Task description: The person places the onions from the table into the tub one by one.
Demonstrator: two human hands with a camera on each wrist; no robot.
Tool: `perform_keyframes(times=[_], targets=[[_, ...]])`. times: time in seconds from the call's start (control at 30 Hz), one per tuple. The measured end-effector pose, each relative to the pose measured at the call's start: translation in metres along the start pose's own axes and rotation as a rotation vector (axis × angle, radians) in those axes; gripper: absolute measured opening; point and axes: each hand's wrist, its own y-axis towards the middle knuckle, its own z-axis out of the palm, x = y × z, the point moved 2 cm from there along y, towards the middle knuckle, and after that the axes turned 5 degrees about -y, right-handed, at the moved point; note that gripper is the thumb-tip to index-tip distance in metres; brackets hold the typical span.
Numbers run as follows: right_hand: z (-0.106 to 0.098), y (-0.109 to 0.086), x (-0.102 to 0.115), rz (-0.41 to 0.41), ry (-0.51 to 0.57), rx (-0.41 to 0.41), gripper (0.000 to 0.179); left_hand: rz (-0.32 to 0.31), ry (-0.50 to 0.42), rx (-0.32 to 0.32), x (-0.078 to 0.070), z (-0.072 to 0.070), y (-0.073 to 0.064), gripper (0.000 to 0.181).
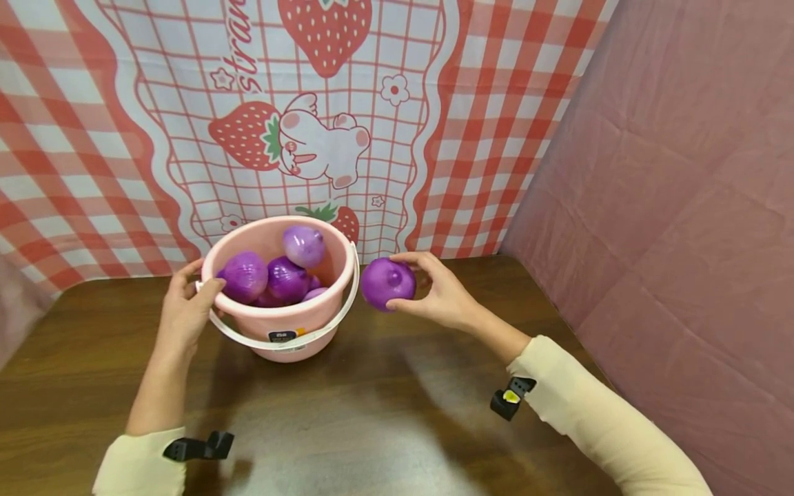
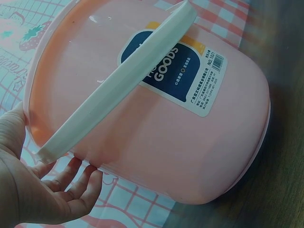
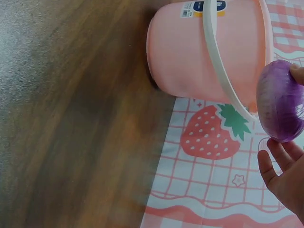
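Observation:
A pink bucket (image 1: 291, 324) with a white handle (image 1: 331, 324) hanging down its front stands on the wooden table. Several purple onions (image 1: 288, 279) lie inside it, the lower ones partly hidden. My left hand (image 1: 189, 300) grips the bucket's left rim, thumb over the edge; in the left wrist view its fingers (image 2: 80, 187) curl against the outer wall. To the right of the bucket, my right hand (image 1: 440, 293) holds a purple onion (image 1: 386, 284) between thumb and fingers. That onion (image 3: 280, 102) overlaps the bucket's rim in the right wrist view.
Behind the bucket hangs a red-and-white checked cloth (image 1: 496, 117) printed with strawberries. A pink cloth wall (image 1: 670, 172) borders the table (image 1: 372, 413) on the right. Each sleeve bears a black strap (image 1: 511, 398) near the wrist.

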Motion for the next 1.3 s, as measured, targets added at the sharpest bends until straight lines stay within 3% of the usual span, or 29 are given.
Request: perform_keyframes(times=[0.23, 0.73, 1.3], targets=[[0.001, 0.01, 0.007, 0.02, 0.038, 0.014, 0.063, 0.003, -0.013, -0.006, -0.001, 0.001, -0.001, 0.061], [0.005, 0.039, 0.03, -0.055, 0.04, 0.014, 0.064, 0.005, -0.014, -0.002, 0.001, 0.0, 0.0, 0.062], [0.017, 0.064, 0.043, -0.072, 0.058, -0.017, 0.065, 0.003, -0.01, -0.007, 0.001, 0.0, -0.001, 0.062]])
